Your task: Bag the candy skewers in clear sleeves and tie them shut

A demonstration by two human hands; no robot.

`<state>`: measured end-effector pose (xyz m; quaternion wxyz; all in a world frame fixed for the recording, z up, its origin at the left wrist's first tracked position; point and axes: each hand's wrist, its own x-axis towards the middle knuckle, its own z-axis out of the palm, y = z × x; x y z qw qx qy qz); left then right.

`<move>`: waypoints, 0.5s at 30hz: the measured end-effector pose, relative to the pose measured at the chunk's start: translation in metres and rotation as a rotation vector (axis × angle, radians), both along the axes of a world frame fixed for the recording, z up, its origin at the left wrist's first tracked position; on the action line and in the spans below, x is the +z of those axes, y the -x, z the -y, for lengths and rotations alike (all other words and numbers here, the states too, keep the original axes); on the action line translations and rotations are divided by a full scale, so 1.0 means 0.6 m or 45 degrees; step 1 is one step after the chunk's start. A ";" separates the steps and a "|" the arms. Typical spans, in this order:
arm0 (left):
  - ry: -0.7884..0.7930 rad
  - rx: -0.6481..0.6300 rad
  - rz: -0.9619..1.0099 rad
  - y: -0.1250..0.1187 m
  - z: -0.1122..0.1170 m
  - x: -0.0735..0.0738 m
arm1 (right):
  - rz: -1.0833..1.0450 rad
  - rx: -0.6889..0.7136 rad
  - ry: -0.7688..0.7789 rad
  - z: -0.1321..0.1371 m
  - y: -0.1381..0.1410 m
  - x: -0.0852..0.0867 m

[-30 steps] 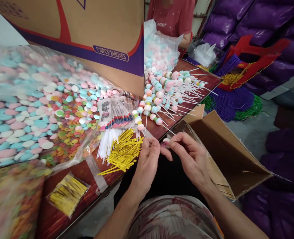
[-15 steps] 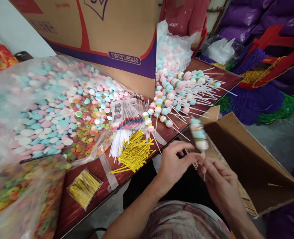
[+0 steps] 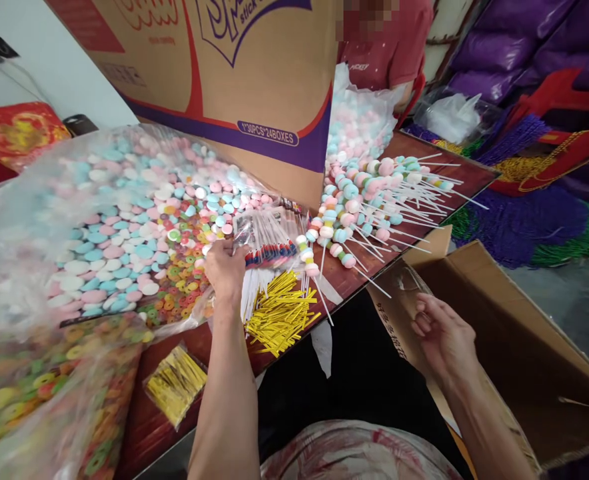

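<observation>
My left hand [image 3: 226, 267] is at the left edge of a stack of small printed clear bags [image 3: 269, 240], its fingers bent in a pinch on a bag there; the fingertips are partly hidden. Over the open carton at the right, my right hand [image 3: 444, 337] hangs with fingers curled in and nothing visible in them. Just below the bags lie loose gold twist ties [image 3: 282, 317] and white sticks [image 3: 251, 290]. Marshmallow skewers [image 3: 347, 207], in pink, blue and white with gummy rings, are heaped on the table with their sticks pointing right.
A big bag of marshmallows [image 3: 119, 220] and one of gummy rings [image 3: 49, 393] cover the left side. A tall carton [image 3: 254, 87] stands behind. An open carton [image 3: 514, 320] is at my right. A packet of gold ties [image 3: 175, 385] lies in front. Another person [image 3: 389, 60] sits opposite.
Both hands were together on a wrapped marshmallow skewer, which is now out of them. My left hand has moved left to the bags; my right hand has moved slightly right.
</observation>
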<state>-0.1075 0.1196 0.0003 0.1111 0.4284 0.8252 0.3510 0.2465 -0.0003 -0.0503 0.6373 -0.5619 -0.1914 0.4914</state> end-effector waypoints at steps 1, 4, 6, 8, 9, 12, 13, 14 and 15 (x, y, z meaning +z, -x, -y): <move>-0.013 0.031 -0.013 0.000 0.000 0.000 | -0.007 0.014 -0.011 0.000 0.016 0.005; -0.028 0.106 -0.056 0.004 0.000 0.002 | -0.018 0.077 -0.019 0.006 0.047 0.017; -0.043 0.117 -0.039 0.007 0.000 0.006 | -0.002 0.127 -0.026 0.012 0.058 0.022; -0.063 0.091 -0.039 0.009 0.002 0.010 | 0.024 0.170 -0.032 0.019 0.067 0.024; -0.068 0.070 -0.055 0.010 0.003 0.011 | 0.035 0.192 -0.035 0.022 0.071 0.024; -0.027 -0.033 -0.080 0.012 0.004 0.017 | 0.066 0.258 -0.039 0.028 0.085 0.020; -0.006 -0.069 -0.064 0.014 0.005 0.018 | 0.080 0.278 -0.043 0.029 0.089 0.019; 0.001 -0.102 -0.035 0.015 0.006 0.021 | 0.098 0.299 -0.045 0.030 0.093 0.019; -0.015 -0.125 -0.001 0.016 0.008 0.024 | 0.123 0.324 -0.042 0.031 0.097 0.019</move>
